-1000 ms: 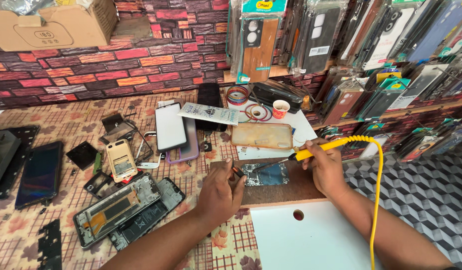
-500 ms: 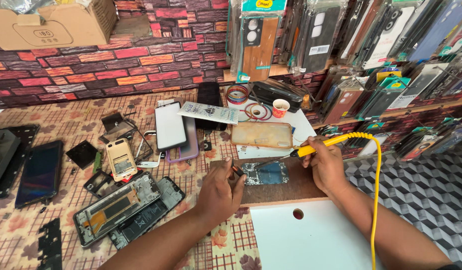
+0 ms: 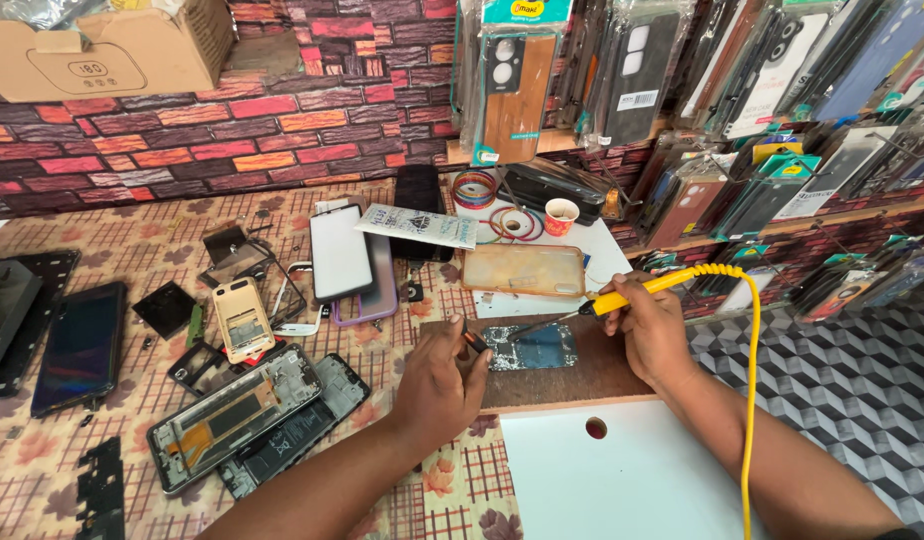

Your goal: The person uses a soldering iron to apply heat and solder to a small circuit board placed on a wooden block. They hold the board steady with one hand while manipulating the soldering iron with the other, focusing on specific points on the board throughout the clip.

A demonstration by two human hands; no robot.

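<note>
My right hand (image 3: 650, 328) grips a yellow soldering iron (image 3: 637, 291) whose tip points left at a small phone circuit board (image 3: 532, 347). The board lies on a brown wooden board (image 3: 582, 375). A yellow coiled cord (image 3: 750, 360) runs from the iron down past my right arm. My left hand (image 3: 440, 382) rests at the board's left edge and pinches a thin dark tool with an orange part (image 3: 473, 341) against the circuit board.
Opened phones and frames (image 3: 252, 415) lie left of my hand, with dark screens (image 3: 80, 345) further left. A clear phone case (image 3: 523, 270), tape rolls (image 3: 475, 188) and a paper cup (image 3: 560, 216) sit behind the board. Packaged cases hang at right. A white panel (image 3: 622, 480) lies in front.
</note>
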